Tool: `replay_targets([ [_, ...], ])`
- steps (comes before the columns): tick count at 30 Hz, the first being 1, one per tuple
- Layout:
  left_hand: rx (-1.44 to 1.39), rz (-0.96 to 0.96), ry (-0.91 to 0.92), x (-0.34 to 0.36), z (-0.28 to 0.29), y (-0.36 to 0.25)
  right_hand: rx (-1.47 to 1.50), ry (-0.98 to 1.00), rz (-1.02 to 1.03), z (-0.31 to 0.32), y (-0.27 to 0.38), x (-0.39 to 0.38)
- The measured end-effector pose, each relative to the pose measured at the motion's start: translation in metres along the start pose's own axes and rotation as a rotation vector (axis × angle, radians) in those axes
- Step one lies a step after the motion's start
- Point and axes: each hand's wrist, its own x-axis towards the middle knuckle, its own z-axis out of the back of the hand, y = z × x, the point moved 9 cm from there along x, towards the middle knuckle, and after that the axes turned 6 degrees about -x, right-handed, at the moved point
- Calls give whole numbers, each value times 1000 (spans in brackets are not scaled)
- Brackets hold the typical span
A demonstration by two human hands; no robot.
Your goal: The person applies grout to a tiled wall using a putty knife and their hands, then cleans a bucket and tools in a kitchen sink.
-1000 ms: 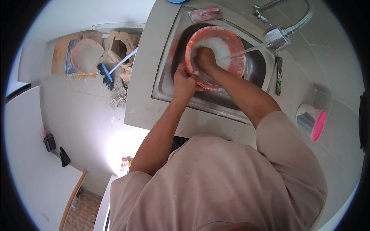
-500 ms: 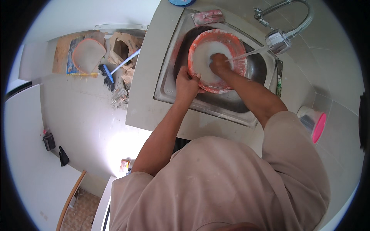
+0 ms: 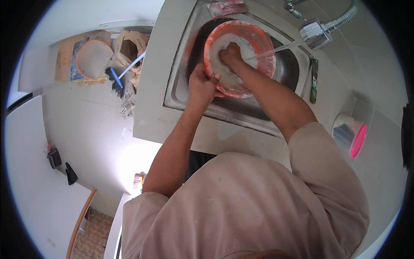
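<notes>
A round orange-red bucket (image 3: 264, 39), smeared with white residue, sits in the steel sink (image 3: 173, 94) with cloudy whitish water inside. My left hand (image 3: 203, 84) grips its near left rim, thumb over the edge. Down inside the bucket is my right hand (image 3: 231, 55), fingers curled against the left part of the interior. Anything within those fingers is hidden. From the chrome faucet head (image 3: 316, 34) at the right, a thin stream of water (image 3: 279, 48) runs slantwise into the bucket.
A pinkish, stained float-like tool (image 3: 227, 7) lies at the sink's far edge. Right of the sink are a green-handled scraper (image 3: 314, 82) and a clear tub with a pink lid (image 3: 358, 141). On the floor at left lie a blue squeegee-like brush (image 3: 116, 78) and a paper bag (image 3: 130, 45).
My right hand has shifted left and a little farther away within the bucket. My left hand keeps its hold on the rim. The whole view has moved slightly.
</notes>
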Motion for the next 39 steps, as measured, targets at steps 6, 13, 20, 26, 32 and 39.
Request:
replay_targets([
  [6, -15, -41, -15, 0, -4, -4, -523, 464, 192, -28, 13, -14],
  [13, -13, -118, -150, 0, 7, 2, -643, 844, 343, 10, 16, -65],
  [20, 19, -65, -224, -9, 3, -3, -734, 917, 762, 92, 16, -98],
  [26, 72, -75, -285, -10, 12, 1, -348, 927, 502, 76, 18, -113],
  [32, 182, -139, -209, 0, 11, 1, -675, 751, 797, 81, 21, -97],
  [39, 188, -101, -245, -3, 16, -4, -1395, 197, 1191, 54, 50, -49],
])
